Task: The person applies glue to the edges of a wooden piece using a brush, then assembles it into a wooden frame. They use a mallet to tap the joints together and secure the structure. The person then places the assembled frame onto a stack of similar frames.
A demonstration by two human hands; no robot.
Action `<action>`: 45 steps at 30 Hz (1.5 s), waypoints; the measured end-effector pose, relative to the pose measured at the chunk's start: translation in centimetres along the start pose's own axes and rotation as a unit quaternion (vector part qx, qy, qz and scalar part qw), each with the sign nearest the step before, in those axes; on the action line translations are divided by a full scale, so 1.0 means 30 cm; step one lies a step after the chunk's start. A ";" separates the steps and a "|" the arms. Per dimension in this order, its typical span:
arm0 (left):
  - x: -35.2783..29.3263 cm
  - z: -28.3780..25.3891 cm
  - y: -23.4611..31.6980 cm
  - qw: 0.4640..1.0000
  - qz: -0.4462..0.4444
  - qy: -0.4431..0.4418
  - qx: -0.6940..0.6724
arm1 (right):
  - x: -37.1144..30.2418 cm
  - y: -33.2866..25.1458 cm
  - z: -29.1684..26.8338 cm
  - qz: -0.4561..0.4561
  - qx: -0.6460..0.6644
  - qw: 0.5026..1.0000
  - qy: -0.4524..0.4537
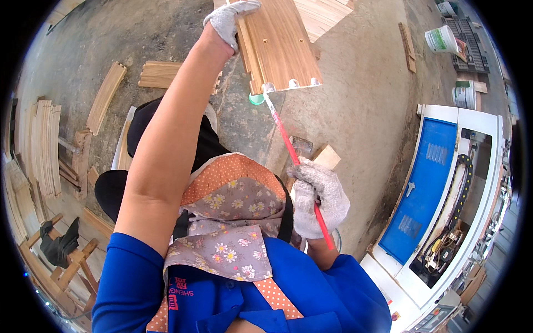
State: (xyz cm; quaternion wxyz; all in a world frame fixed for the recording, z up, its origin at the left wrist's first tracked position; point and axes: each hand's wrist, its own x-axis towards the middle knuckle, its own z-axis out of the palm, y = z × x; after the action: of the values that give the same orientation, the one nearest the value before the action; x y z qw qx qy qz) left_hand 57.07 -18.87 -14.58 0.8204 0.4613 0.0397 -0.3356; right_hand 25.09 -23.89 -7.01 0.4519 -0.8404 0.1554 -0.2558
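My left hand [226, 25], in a whitish work glove, grips the left edge of a brown wooden board [280, 41] at the top of the view. The board's near end has rounded notches, several coated with white glue [293, 84]. My gloved right hand [322, 200] is closed around a thin red-handled brush [286, 137]. Its white-smeared tip touches the leftmost notch. A green round container [256, 99] shows partly beneath that corner. Just beyond my right hand are a hammer head [301, 145] and a pale wood block [327, 157].
Loose boards [105, 97] lie on the concrete floor at left, by a stack of pale slats [47, 147]. A white machine with a blue door [422, 188] stands at right. White buckets [440, 40] and a narrow plank [408, 47] lie at the far right.
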 end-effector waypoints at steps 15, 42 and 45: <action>-0.026 0.019 0.018 1.000 -0.019 0.005 0.011 | 0.060 0.227 -0.224 0.123 0.269 0.929 0.221; -0.061 -0.045 0.018 0.997 0.019 -0.020 -0.071 | 0.161 0.975 0.388 0.601 0.195 0.682 -0.368; -0.075 0.020 0.003 0.998 0.017 -0.012 -0.057 | 0.260 1.038 0.188 0.622 0.451 0.429 -0.474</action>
State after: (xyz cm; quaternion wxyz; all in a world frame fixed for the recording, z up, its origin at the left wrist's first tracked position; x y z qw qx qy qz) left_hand 55.24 -18.16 -13.33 0.8514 0.4101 0.0411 -0.3243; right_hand 33.78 -40.81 -33.48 0.8062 -0.1816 0.2595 0.4997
